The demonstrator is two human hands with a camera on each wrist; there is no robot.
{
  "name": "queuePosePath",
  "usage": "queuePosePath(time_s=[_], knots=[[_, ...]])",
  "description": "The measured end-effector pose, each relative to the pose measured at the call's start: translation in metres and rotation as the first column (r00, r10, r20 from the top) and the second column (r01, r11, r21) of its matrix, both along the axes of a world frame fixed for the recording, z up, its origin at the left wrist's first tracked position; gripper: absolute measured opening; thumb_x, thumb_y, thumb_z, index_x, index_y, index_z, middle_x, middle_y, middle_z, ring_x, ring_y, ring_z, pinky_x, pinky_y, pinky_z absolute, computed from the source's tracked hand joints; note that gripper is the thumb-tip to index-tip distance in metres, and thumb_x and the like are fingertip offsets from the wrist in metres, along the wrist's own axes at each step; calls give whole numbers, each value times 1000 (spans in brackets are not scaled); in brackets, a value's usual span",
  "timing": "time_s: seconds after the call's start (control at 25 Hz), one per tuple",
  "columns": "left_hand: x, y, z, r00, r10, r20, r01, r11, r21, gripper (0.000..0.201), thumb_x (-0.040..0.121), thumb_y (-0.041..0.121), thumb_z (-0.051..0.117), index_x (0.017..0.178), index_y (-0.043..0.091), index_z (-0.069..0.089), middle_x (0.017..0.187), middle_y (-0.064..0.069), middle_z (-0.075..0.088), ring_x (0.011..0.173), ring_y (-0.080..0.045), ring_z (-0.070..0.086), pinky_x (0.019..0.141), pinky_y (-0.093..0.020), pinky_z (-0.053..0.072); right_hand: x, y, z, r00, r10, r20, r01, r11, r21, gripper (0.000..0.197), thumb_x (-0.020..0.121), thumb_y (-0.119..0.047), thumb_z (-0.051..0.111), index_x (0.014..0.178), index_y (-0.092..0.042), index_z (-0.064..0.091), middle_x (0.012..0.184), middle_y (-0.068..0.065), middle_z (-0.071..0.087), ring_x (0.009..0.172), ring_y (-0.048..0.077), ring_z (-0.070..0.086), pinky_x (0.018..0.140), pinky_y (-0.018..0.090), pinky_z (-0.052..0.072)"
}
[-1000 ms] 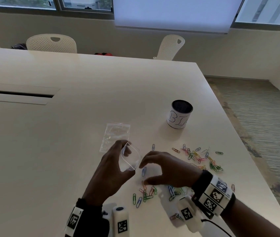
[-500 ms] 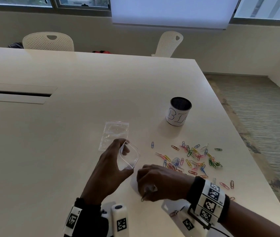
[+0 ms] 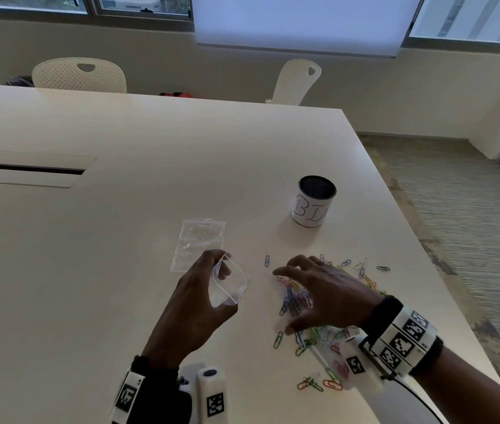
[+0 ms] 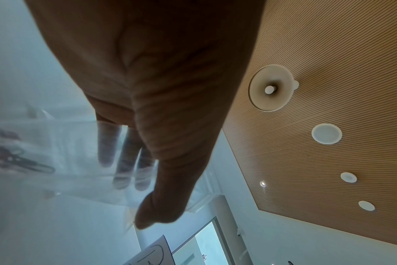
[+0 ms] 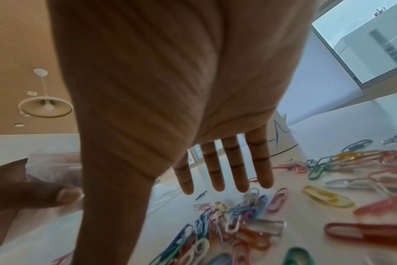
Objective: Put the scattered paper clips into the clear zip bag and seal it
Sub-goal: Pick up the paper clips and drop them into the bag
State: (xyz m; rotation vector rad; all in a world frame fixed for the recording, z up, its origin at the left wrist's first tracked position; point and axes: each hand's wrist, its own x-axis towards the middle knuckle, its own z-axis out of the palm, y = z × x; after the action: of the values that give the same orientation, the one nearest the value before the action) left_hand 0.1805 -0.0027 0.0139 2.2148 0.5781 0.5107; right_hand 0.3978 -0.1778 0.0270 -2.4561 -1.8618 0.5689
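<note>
My left hand holds a small clear zip bag above the table, its mouth spread wide toward the right. In the left wrist view the bag shows the fingers through the plastic, with the thumb in front. My right hand hovers with fingers straight and spread over a heap of coloured paper clips; it holds nothing. From the right wrist, the fingertips hang just above the clips. More clips lie scattered near the table's front edge.
A second clear zip bag lies flat on the white table beyond my left hand. A white cup with a dark rim stands behind the clips. The table's right edge runs close to the clips; chairs stand at the far side.
My right hand was curled low near the table's front edge, then opened and reached forward over the clip heap. The left hand with the bag has stayed where it was.
</note>
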Motion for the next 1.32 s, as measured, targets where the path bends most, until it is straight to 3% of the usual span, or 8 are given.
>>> queuePosePath(time_s=[0.12,0.36,0.52,0.72,0.88,0.96,1.16,1.32], knots=[[1,-1,0,1000,-7,-3,7,1000,3,63,79,21,84,127,39,49,104,20,61,102,6,57,81,-17,49,-6,-4,-5,999,12,47,-9,999,-52,102,68,-79,71,153,-42,29,154,-6,34,135,14,40,109,36,45],[4,-5,-2,1000,-27,-7,27,1000,7,64,79,24,84,128,40,47,105,22,59,104,6,57,81,-17,48,-20,-6,-5,994,-9,-106,11,1000,19,44,91,-41,73,132,-30,58,136,-4,49,110,9,55,94,28,56],[9,-11,-2,998,-55,7,55,998,7,64,79,25,84,129,39,47,105,22,59,106,6,56,83,-17,48,-29,-6,-5,998,1,-70,5,996,88,15,100,-19,63,114,-20,68,123,0,59,97,13,64,82,23,58],[14,-19,-5,997,-74,18,74,997,5,67,80,27,85,133,38,45,109,22,59,109,2,57,88,-14,45,-27,-5,-9,998,-29,-53,36,989,143,14,102,-13,60,106,-14,73,111,2,66,88,11,68,77,25,61],[17,-24,-7,996,-80,34,79,997,6,69,79,28,85,134,37,44,109,23,57,109,3,56,89,-11,42,-13,-12,-5,968,-149,-200,191,959,211,7,92,-14,74,99,-14,78,97,-4,74,78,2,69,72,11,56],[18,-25,-7,996,-84,42,84,996,5,70,79,28,85,135,37,44,109,23,57,110,0,57,91,-11,41,-10,-17,1,904,-243,-352,334,915,225,8,88,-14,80,96,-16,80,90,-8,76,75,1,72,71,8,55],[21,-28,-9,995,-86,52,85,996,17,71,78,27,85,136,36,44,112,21,57,109,0,57,93,-13,43,-20,-23,39,663,-257,-703,589,759,278,9,84,-10,82,92,-14,81,86,3,82,81,15,79,82,28,64],[23,-29,-8,994,-96,42,95,995,30,70,79,29,86,133,38,43,113,21,57,109,3,56,88,-9,42,-45,-8,66,666,-171,-726,624,661,417,11,85,-10,81,94,-16,80,88,-3,82,83,10,78,83,22,62]])
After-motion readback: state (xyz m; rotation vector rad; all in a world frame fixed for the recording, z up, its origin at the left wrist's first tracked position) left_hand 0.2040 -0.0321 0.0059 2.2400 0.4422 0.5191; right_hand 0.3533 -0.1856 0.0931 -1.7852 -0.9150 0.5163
